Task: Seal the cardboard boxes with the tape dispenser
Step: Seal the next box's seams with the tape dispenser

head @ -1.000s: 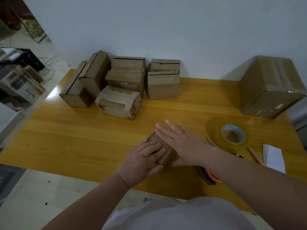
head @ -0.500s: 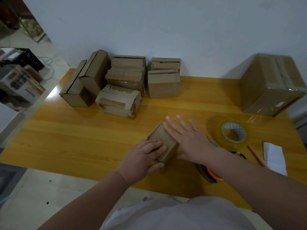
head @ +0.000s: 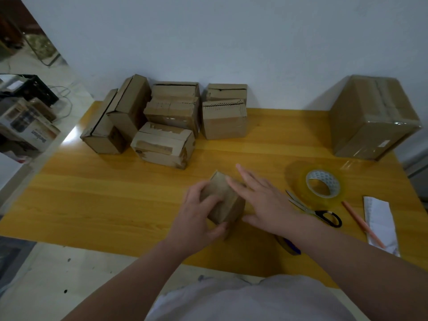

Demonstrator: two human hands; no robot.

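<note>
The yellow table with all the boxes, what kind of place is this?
Probably a small packing spot for parcels, maybe in a home or shop. The table holds a pile of small cardboard boxes, a roll of clear tape and scissors, and the left hand grips a little box.

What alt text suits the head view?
A person's left hand grips a small cardboard box on a yellow table while the open right hand touches it; a tape roll, scissors and more boxes lie nearby.
</note>
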